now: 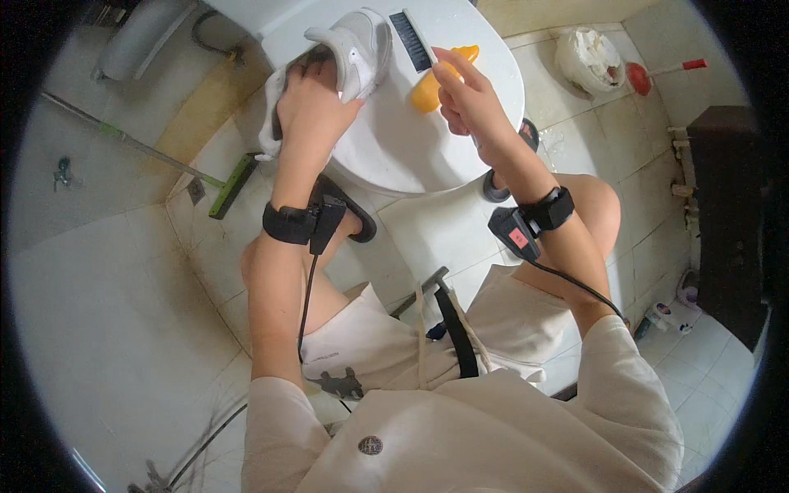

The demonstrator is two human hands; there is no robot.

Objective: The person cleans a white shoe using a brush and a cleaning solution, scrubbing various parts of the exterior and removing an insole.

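Over a closed white toilet lid [394,160], my left hand [317,111] reaches into the opening of a white sneaker [360,55], its fingertips hidden inside. A white cloth-like part [268,123] hangs at the lid's left edge, beside that hand. My right hand [471,101] holds a scrub brush by its end; the brush [413,42] has dark bristles and a pale frame, and its bristles are turned partly to the camera, apart from the sneaker. Behind the right fingers, a yellow-orange plastic bottle [426,92] lies on the lid.
On the tiled floor at left stands a green floor squeegee [233,188] with a long pole. A lined waste bin [588,61] and a red plunger [639,79] are at the upper right. A dark cabinet [727,215] juts in at right, with bottles [659,314] below.
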